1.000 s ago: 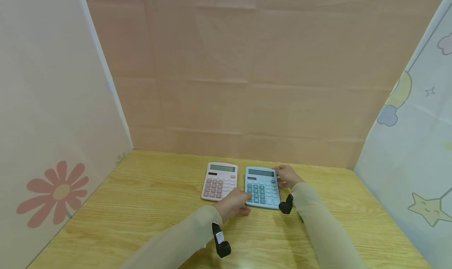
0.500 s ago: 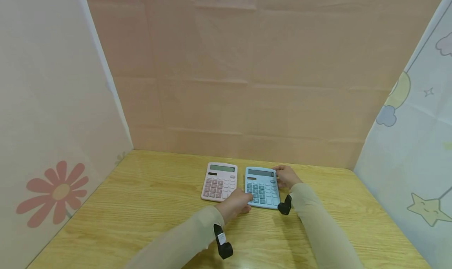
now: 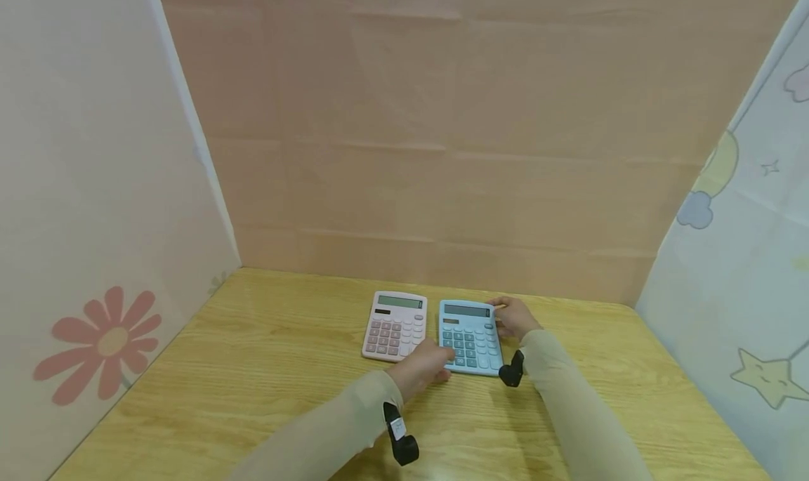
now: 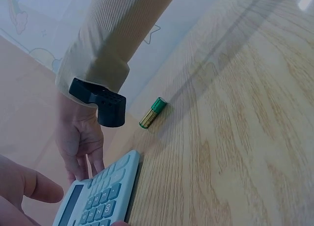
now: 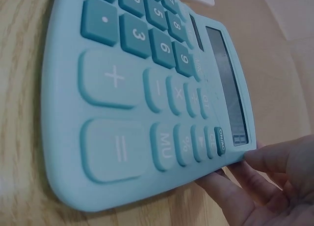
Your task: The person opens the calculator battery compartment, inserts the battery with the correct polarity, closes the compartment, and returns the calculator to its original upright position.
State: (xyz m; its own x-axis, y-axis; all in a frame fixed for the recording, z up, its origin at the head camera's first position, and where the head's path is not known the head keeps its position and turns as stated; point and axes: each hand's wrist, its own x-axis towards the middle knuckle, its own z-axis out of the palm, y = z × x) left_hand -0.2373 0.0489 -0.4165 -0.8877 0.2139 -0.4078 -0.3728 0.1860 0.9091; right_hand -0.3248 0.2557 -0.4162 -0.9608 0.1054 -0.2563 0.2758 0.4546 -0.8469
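Note:
A light blue calculator (image 3: 469, 337) lies face up near the middle of the table, its display lit with a digit. At its lower left corner my left hand (image 3: 421, 369) grips it, thumb over the keys and fingers at the edge. My right hand (image 3: 515, 317) holds the upper right side; in the right wrist view, the thumb (image 5: 270, 157) is at the corner beside the display and other fingers reach under the edge. A pink calculator (image 3: 396, 319) lies just to the left, its lower right part hidden behind my left hand.
A green and gold battery (image 4: 153, 113) lies on the wooden table (image 3: 284, 340) near the right forearm; the head view does not show it. A peach-coloured backdrop (image 3: 436, 151) stands behind the table, with patterned sheets at both sides.
My left hand has shifted slightly right at the blue calculator's lower left corner. The right hand stays at its side. A green spot beside the right sleeve is now covered.

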